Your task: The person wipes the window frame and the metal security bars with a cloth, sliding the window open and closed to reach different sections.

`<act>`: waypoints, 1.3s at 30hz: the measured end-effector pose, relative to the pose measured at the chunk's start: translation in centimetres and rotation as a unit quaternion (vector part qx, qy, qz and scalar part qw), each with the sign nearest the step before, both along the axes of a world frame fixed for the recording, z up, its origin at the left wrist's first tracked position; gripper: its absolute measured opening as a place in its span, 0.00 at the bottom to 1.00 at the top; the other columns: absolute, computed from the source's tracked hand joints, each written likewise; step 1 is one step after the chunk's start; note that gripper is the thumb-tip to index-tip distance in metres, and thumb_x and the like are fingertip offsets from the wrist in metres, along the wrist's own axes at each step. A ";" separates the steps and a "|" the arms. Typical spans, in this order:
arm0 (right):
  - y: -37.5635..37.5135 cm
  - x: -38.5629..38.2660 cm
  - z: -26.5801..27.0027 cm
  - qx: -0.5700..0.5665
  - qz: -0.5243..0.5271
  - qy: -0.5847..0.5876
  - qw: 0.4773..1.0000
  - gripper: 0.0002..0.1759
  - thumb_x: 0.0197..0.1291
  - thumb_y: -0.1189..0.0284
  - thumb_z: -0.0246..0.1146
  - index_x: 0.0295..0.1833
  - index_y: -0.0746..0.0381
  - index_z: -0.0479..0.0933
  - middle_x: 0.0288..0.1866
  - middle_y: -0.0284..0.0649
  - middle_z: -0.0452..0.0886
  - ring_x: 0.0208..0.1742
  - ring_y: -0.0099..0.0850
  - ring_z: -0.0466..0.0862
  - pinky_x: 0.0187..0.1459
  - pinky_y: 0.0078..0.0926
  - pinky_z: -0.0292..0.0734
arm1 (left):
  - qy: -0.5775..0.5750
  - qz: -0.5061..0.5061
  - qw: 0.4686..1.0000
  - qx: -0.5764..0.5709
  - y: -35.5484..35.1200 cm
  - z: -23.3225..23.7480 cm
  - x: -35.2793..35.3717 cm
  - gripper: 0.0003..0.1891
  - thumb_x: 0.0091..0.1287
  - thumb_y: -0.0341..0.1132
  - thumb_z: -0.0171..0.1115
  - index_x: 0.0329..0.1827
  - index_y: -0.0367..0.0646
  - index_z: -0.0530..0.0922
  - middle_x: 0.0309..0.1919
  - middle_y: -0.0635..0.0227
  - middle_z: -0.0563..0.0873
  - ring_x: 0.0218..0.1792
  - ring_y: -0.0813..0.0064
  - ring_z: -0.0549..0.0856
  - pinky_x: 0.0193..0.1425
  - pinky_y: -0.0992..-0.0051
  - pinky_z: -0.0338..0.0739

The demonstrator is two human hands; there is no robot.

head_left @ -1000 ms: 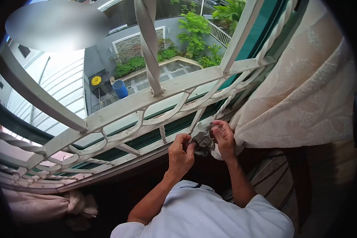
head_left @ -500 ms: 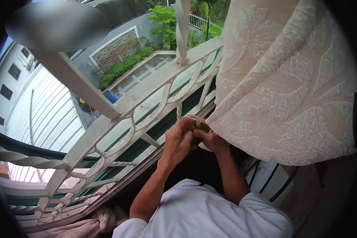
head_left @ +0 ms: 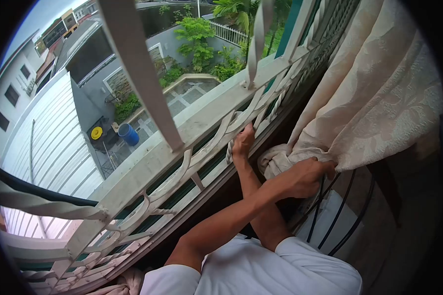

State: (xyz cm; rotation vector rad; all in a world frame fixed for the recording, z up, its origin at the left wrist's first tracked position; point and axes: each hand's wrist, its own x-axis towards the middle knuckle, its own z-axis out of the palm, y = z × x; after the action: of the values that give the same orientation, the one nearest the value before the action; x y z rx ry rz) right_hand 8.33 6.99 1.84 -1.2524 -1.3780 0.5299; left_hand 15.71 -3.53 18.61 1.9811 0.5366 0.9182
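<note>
The cream patterned curtain (head_left: 359,118) hangs at the right, its lower part gathered into a bunch. My left hand (head_left: 307,177) reaches across over my right forearm and is closed on the lower edge of the curtain. My right hand (head_left: 243,141) is closed in a fist against the white metal window grille (head_left: 202,160). What its fingers hold, if anything, is hidden.
Dark curved metal bars (head_left: 335,214) stand at the lower right, below the curtain. Another bunch of cloth (head_left: 125,284) lies at the lower left by the sill. Outside are a blue barrel (head_left: 128,134), plants and a white roof (head_left: 54,132).
My hands were together near the grille and are now apart. The left has crossed to the right onto the curtain, which is now bunched. The view has shifted.
</note>
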 end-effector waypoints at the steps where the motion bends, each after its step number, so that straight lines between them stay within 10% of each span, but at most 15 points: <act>1: 0.5 -0.4 0.7 -0.078 0.055 0.117 0.989 0.27 0.63 0.79 0.56 0.68 0.74 0.68 0.51 0.67 0.81 0.51 0.59 0.83 0.54 0.50 0.77 | -0.006 0.004 1.000 0.009 -0.1 0.3 0.0 0.23 0.46 0.17 0.50 0.49 0.38 0.78 0.42 0.49 0.83 0.49 0.47 0.80 0.54 0.55 0.74; 8: 1.9 -0.1 1.3 0.124 0.011 0.063 0.990 0.27 0.66 0.74 0.53 0.68 0.77 0.65 0.51 0.72 0.79 0.52 0.65 0.80 0.54 0.50 0.76 | -0.010 0.032 0.999 0.035 -0.4 0.7 -1.5 0.30 0.44 0.16 0.43 0.54 0.37 0.78 0.52 0.51 0.84 0.49 0.50 0.81 0.59 0.57 0.73; 11: -1.6 3.9 2.7 -0.022 0.202 -0.073 0.976 0.26 0.61 0.74 0.58 0.64 0.72 0.74 0.34 0.64 0.82 0.43 0.59 0.86 0.49 0.45 0.80 | -0.008 0.061 0.998 -0.003 -0.3 0.4 -1.4 0.29 0.46 0.15 0.44 0.54 0.36 0.79 0.45 0.54 0.86 0.46 0.50 0.82 0.56 0.59 0.75; 14: -6.1 7.0 4.9 -0.097 0.243 -0.066 0.963 0.27 0.59 0.74 0.62 0.66 0.69 0.74 0.39 0.59 0.85 0.44 0.53 0.87 0.49 0.39 0.81 | -0.020 0.082 0.996 0.006 -1.4 0.0 -2.4 0.27 0.49 0.14 0.46 0.53 0.36 0.80 0.41 0.56 0.88 0.44 0.51 0.84 0.54 0.62 0.77; 16: -6.2 7.9 3.0 0.013 0.086 0.164 0.983 0.16 0.60 0.79 0.62 0.55 0.68 0.78 0.41 0.46 0.86 0.41 0.29 0.86 0.45 0.27 0.80 | -0.041 0.106 0.993 0.031 -2.9 0.0 -4.0 0.26 0.50 0.14 0.47 0.52 0.36 0.81 0.39 0.56 0.88 0.43 0.52 0.86 0.52 0.64 0.78; 18: -3.3 10.2 3.7 0.031 -0.007 0.145 0.989 0.16 0.60 0.79 0.65 0.55 0.68 0.78 0.47 0.42 0.86 0.45 0.27 0.85 0.49 0.27 0.80 | -0.085 0.157 0.984 0.009 -5.0 0.3 -6.1 0.22 0.51 0.12 0.47 0.46 0.33 0.83 0.37 0.56 0.89 0.41 0.59 0.89 0.47 0.69 0.81; 19: -2.2 10.3 5.8 0.073 -0.016 0.088 0.993 0.19 0.57 0.73 0.68 0.54 0.68 0.77 0.44 0.51 0.85 0.44 0.44 0.87 0.48 0.35 0.80 | -0.104 0.190 0.976 -0.008 -5.8 0.0 -6.9 0.20 0.51 0.12 0.46 0.42 0.32 0.83 0.35 0.57 0.89 0.39 0.64 0.90 0.44 0.71 0.82; 20: -0.1 10.4 6.0 0.067 0.007 0.038 0.997 0.18 0.59 0.77 0.68 0.55 0.69 0.78 0.44 0.43 0.86 0.45 0.30 0.85 0.49 0.29 0.80 | -0.123 0.226 0.966 -0.025 -6.5 -0.3 -7.5 0.18 0.52 0.12 0.46 0.38 0.31 0.83 0.33 0.58 0.89 0.37 0.68 0.90 0.42 0.74 0.82; 25: 9.8 8.1 -0.5 0.151 -0.078 -0.154 0.973 0.15 0.58 0.71 0.68 0.46 0.69 0.81 0.39 0.50 0.87 0.39 0.39 0.88 0.42 0.35 0.80 | -0.073 0.472 0.876 -0.072 -8.8 -4.1 -10.6 0.11 0.53 0.13 0.51 0.31 0.35 0.81 0.23 0.62 0.85 0.20 0.77 0.80 0.26 0.78 0.71; 26: 10.2 8.1 -1.0 0.059 -0.015 -0.175 0.983 0.22 0.62 0.66 0.65 0.57 0.68 0.78 0.51 0.53 0.84 0.52 0.47 0.83 0.56 0.40 0.74 | -0.075 0.477 0.873 -0.076 -9.1 -5.2 -11.2 0.11 0.53 0.13 0.51 0.31 0.35 0.81 0.23 0.62 0.85 0.20 0.77 0.80 0.26 0.78 0.71; 35: 11.8 8.3 -5.7 0.042 0.184 -0.019 0.982 0.24 0.47 0.68 0.74 0.50 0.65 0.79 0.44 0.44 0.86 0.46 0.37 0.86 0.46 0.33 0.82 | 0.051 0.549 0.826 -0.113 -9.4 -8.8 -12.0 0.10 0.58 0.15 0.52 0.34 0.37 0.81 0.20 0.61 0.81 0.18 0.72 0.77 0.24 0.72 0.69; 39: 13.1 7.8 -4.0 0.287 0.098 -0.237 0.923 0.22 0.44 0.67 0.72 0.47 0.65 0.81 0.42 0.50 0.86 0.42 0.55 0.83 0.48 0.50 0.80 | 0.008 0.598 0.793 -0.117 -6.7 -9.9 -10.5 0.10 0.60 0.15 0.52 0.38 0.36 0.80 0.22 0.59 0.81 0.19 0.71 0.78 0.26 0.72 0.70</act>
State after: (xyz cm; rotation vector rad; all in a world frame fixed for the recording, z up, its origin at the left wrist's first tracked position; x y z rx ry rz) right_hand 16.15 20.05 -2.18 -0.7822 -1.9037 -0.0747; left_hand 5.17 -10.20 8.69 1.2604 1.9209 1.4388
